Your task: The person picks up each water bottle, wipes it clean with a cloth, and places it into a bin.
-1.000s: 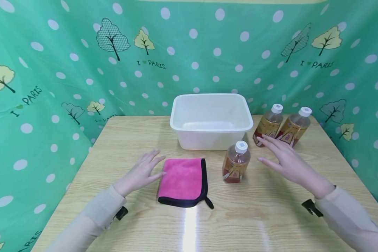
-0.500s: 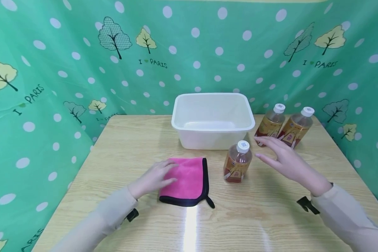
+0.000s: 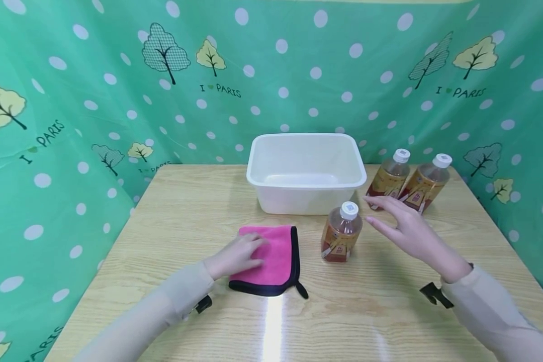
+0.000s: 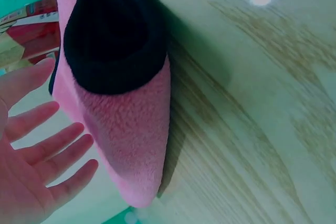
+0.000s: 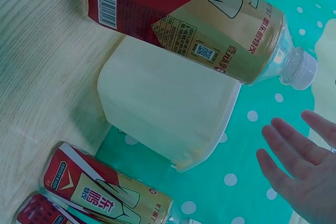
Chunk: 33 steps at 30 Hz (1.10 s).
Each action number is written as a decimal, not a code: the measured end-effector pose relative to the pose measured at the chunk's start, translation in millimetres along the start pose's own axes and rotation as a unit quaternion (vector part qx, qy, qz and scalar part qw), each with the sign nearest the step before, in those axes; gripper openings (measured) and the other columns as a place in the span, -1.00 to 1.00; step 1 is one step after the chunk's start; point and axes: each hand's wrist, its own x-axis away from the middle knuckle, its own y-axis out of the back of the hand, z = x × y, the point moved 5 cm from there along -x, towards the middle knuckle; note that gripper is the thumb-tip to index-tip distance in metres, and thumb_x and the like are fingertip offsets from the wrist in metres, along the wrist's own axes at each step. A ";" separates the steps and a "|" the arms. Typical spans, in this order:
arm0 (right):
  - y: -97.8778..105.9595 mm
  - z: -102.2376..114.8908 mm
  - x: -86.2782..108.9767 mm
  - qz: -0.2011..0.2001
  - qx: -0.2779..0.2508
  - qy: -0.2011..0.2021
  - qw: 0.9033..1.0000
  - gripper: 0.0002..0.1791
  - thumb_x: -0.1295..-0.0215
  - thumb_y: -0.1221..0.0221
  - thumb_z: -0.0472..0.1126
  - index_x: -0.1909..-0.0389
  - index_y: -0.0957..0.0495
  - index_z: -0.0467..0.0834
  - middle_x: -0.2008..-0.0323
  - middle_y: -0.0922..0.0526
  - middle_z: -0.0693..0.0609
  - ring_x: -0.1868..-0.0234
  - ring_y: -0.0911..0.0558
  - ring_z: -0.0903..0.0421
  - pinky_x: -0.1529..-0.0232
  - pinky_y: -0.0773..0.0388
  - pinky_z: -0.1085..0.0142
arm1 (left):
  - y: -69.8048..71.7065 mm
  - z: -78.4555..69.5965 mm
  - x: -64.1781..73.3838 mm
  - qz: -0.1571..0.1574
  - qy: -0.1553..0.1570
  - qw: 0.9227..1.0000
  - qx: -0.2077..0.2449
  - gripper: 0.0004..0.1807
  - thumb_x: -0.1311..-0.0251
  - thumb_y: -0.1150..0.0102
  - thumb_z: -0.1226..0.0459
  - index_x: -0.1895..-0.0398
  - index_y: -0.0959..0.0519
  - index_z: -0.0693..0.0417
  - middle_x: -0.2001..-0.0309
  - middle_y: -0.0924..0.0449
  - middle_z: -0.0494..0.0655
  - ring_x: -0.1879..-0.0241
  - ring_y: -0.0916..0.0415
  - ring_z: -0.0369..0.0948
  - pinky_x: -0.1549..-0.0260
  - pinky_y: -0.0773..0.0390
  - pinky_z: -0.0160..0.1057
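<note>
A folded pink cloth (image 3: 276, 256) with a black edge and a small loop lies on the table. My left hand (image 3: 240, 254) is over its left part, fingers spread and a little bent; in the left wrist view they appear just beside the cloth (image 4: 126, 135), and contact cannot be told. An upright bottle (image 3: 339, 239) with a white cap and a gold and red label stands right of the cloth. To its right hovers my right hand (image 3: 404, 226), fingers loosely extended and holding nothing. The right wrist view has the hand (image 5: 302, 166) apart from the bottle (image 5: 194, 24).
Behind the cloth and bottle stands a white plastic tub (image 3: 294, 198). Two more bottles, a left one (image 3: 388, 176) and a right one (image 3: 425, 183), stand at the back right, partly behind my right hand. A green dotted curtain (image 3: 271, 65) hangs along the table's back and sides.
My left hand has moved right, from the cloth's left edge to above it. The right hand has shifted slightly left toward the near bottle. Cloth, tub and bottles have stayed put.
</note>
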 end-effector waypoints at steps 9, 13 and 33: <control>-2.1 0.1 -0.2 0.004 -0.032 -0.014 0.999 -0.57 -0.21 -0.08 -0.14 -0.07 -0.37 -0.25 -0.03 -0.46 -0.17 -0.07 -0.39 -0.13 0.02 -0.35 -0.07 | -13.4 3.8 -5.2 0.027 0.015 0.999 -0.013 -0.49 0.10 -0.30 0.20 0.05 -0.47 0.25 0.17 -0.41 0.07 0.17 -0.39 -0.11 0.14 -0.45 -0.16; -3.8 -0.2 -1.4 0.011 -0.048 -0.020 0.999 -0.57 -0.22 -0.07 -0.13 -0.07 -0.37 -0.25 -0.03 -0.46 -0.18 -0.07 -0.39 -0.14 0.02 -0.34 -0.08 | -18.1 5.1 -9.2 0.025 0.019 0.999 -0.034 -0.51 0.13 -0.32 0.20 0.11 -0.50 0.27 0.17 -0.44 0.09 0.13 -0.39 -0.06 0.09 -0.41 -0.12; -7.5 10.2 -14.2 0.000 -0.073 0.034 0.997 -0.62 -0.11 -0.17 -0.26 0.02 -0.45 -0.24 0.08 -0.54 -0.11 0.05 -0.48 -0.02 0.10 -0.43 0.03 | -24.4 -8.3 -17.1 -0.027 -0.016 0.992 -0.122 -0.89 0.12 -0.03 0.51 0.59 -0.47 0.15 0.55 -0.41 -0.06 0.51 -0.34 -0.16 0.60 -0.34 -0.30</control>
